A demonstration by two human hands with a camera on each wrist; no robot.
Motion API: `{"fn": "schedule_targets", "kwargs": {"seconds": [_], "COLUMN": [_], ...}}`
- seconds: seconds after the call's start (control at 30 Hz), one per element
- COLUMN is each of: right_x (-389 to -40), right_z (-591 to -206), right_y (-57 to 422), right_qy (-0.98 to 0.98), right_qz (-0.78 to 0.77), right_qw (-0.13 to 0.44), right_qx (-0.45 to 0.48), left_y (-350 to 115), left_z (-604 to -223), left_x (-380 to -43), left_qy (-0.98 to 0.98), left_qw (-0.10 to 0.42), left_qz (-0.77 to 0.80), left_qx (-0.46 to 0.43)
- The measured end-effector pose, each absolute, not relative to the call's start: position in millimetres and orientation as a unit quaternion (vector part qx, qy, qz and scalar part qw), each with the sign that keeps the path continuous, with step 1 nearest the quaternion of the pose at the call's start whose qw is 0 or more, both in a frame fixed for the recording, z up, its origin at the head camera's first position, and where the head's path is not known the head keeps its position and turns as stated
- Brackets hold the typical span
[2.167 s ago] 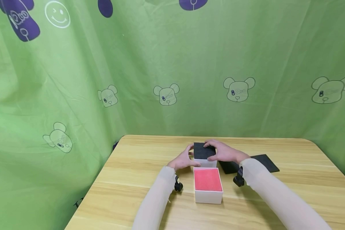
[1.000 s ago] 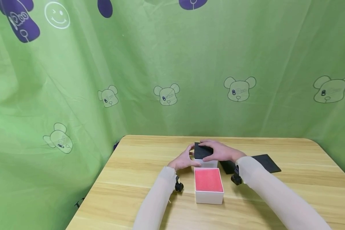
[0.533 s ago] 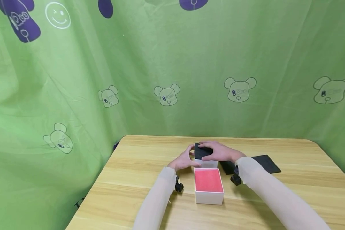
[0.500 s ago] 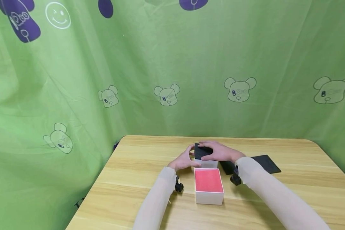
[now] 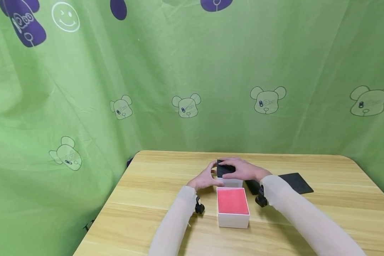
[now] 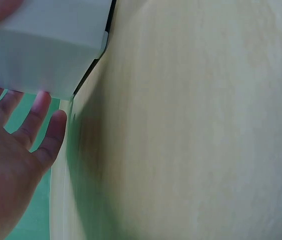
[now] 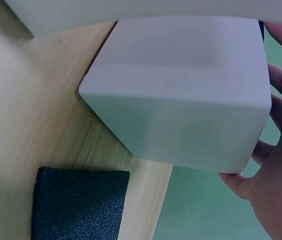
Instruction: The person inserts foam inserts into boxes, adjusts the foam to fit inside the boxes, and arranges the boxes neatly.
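A white box [image 5: 230, 182] stands toward the back of the table, its top covered by a black sheet [image 5: 223, 171]. My left hand [image 5: 205, 179] grips its left end, thumb on the near face; in the left wrist view, fingertips [image 6: 42, 97] meet the far side of the box [image 6: 41, 50]. Over the black sheet lies my right hand [image 5: 245, 170], thumb and fingers spread across it and hiding its right part. The right wrist view shows that hand [image 7: 280, 155] along the upper edge of the box [image 7: 180, 95]. Directly in front sits another white box [image 5: 233, 220] with a red sheet [image 5: 232, 201] inside.
Two flat black pads lie right of the boxes: one pad [image 5: 252, 186] partly behind my right wrist, the other pad [image 5: 296, 182] farther right. The wooden table [image 5: 140, 199] ends at a green curtain [image 5: 224, 128] with printed bear heads.
My right hand has slid a little to the left across the black sheet. The left hand and both boxes have stayed in place.
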State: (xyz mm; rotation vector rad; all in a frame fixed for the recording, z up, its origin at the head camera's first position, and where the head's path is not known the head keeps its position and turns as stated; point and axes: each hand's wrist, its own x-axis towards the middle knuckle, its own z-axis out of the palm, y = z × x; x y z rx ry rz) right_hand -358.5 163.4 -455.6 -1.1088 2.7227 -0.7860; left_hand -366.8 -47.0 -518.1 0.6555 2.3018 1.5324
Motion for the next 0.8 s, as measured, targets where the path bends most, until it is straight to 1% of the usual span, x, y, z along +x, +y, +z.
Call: {"fn": "schedule_targets", "kwargs": {"seconds": [0.8], "right_x": [-359.6], "right_z": [-455.1], "right_y": [163.2], "right_qy": [0.901], "right_qz": [-0.201], "right_qw": [0.021], "right_qx": [-0.384], "left_y": [-47.4], "left_z": [-518.7], "left_x": [-367.6], "left_qy": [0.804], "left_qw": [0.147], "left_qz": [0.53], "left_qx": [0.224]}}
